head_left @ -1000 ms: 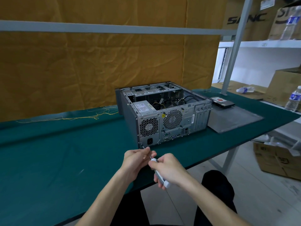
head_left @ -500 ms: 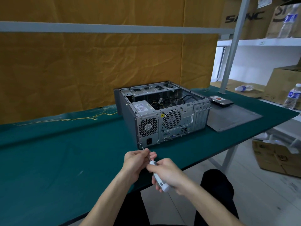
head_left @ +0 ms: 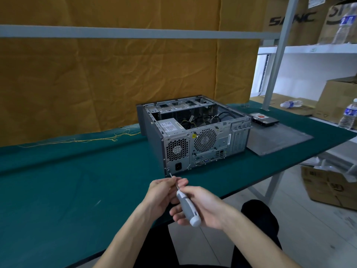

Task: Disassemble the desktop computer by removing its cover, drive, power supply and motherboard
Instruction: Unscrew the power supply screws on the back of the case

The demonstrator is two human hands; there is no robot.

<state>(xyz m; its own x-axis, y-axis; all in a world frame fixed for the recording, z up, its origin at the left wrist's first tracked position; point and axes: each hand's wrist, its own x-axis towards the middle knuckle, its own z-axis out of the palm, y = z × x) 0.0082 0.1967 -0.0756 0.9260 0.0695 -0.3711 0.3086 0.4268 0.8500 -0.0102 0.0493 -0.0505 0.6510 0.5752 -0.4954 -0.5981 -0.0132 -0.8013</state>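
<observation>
The right hand [head_left: 201, 206] is wrapping its grip around the screwdriver [head_left: 188, 206] handle; the left hand [head_left: 162, 192] is pinching the shaft. The open computer [head_left: 195, 136] is sitting on the desk [head_left: 77, 180] at twelve o'clock from both hands, its cover [head_left: 278, 139] lying at its three o'clock.

The scene is lit evenly and rather dimly from above, and no hard shadows are cast; only a soft dark band is seen under the computer case [head_left: 193, 136] on the green surface [head_left: 58, 186]. The brightest area is found at the white shelf wall [head_left: 301, 74] on the right, where detail is slightly washed out. Strong wide-angle distortion is shown: the grey post [head_left: 278, 51] is tilted and the surface edges are bowed. Corners are softened, and the cardboard boxes [head_left: 328, 188] are rendered slightly blurred.
</observation>
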